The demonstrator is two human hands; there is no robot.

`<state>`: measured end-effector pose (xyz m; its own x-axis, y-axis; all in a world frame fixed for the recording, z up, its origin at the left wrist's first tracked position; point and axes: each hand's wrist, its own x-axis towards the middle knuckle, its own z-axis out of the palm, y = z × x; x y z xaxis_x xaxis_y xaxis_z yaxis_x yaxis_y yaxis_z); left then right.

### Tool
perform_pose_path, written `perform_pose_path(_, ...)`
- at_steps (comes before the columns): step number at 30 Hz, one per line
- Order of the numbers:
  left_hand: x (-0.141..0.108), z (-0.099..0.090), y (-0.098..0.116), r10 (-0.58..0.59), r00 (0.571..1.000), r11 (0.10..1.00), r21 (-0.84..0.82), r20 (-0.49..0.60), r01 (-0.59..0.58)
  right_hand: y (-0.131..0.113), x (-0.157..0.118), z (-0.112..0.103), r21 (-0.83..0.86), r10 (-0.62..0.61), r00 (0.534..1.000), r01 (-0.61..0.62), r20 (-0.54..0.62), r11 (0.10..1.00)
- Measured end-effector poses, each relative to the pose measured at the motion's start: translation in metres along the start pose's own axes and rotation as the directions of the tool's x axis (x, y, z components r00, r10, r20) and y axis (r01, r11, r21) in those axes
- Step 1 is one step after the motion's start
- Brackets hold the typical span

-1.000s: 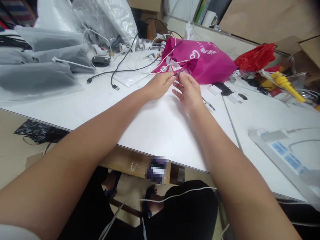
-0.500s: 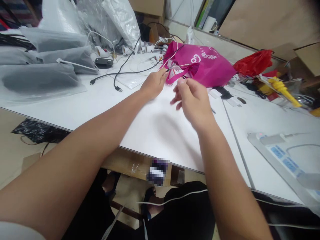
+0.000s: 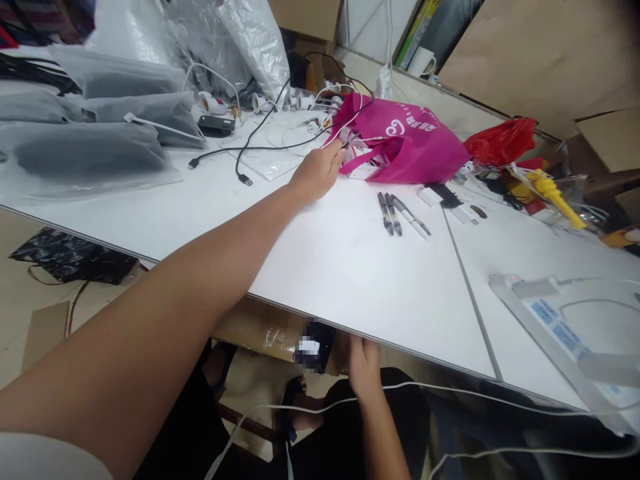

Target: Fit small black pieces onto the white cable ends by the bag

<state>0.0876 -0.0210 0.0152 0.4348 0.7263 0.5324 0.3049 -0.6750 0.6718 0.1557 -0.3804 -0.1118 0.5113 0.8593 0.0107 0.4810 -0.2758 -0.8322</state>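
Observation:
My left hand (image 3: pixel 317 175) reaches over the white table to the mouth of the magenta bag (image 3: pixel 420 143). Its fingers are closed in a pinch; what lies between them is hidden. A white cable (image 3: pixel 353 113) and a thin cord run close by the fingertips. A black USB cable (image 3: pixel 273 145) passes just behind this hand. My right hand (image 3: pixel 364 367) is low, at the table's front edge, beside a dark item with a white label (image 3: pixel 320 343). Its fingers are blurred and partly hidden under the tabletop. Several pens (image 3: pixel 400 215) lie side by side in front of the bag.
Frosted pouches (image 3: pixel 90 157) lie at the left, with bulb sockets (image 3: pixel 213 103) and a small black device (image 3: pixel 217 125) behind. To the right are a red plastic bag (image 3: pixel 503 141), a yellow item (image 3: pixel 555 193) and a white-blue package (image 3: pixel 560 327). A cardboard box (image 3: pixel 260 327) stands underneath.
My right hand has moved from above the table, near the bag, down to below its front edge. The pens it was hiding now show. My left hand stays at the bag's mouth.

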Motion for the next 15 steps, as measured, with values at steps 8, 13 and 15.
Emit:
perform_pose_path(8,0.006,-0.006,-0.014,-0.154,0.986,0.988,0.017,-0.061,0.156,-0.145,-0.026,-0.086,-0.046,-0.287,0.834,0.348,0.471,0.936)
perform_pose_path(13,0.006,-0.010,-0.024,-0.224,0.970,0.958,0.161,-0.090,0.236,-0.183,0.112,-0.078,-0.261,-0.473,0.858,0.512,0.198,0.819)
perform_pose_path(15,0.006,-0.011,-0.025,-0.233,0.968,0.949,0.196,-0.093,0.247,-0.175,0.174,-0.054,-0.324,-0.482,0.871,0.485,0.095,0.812)
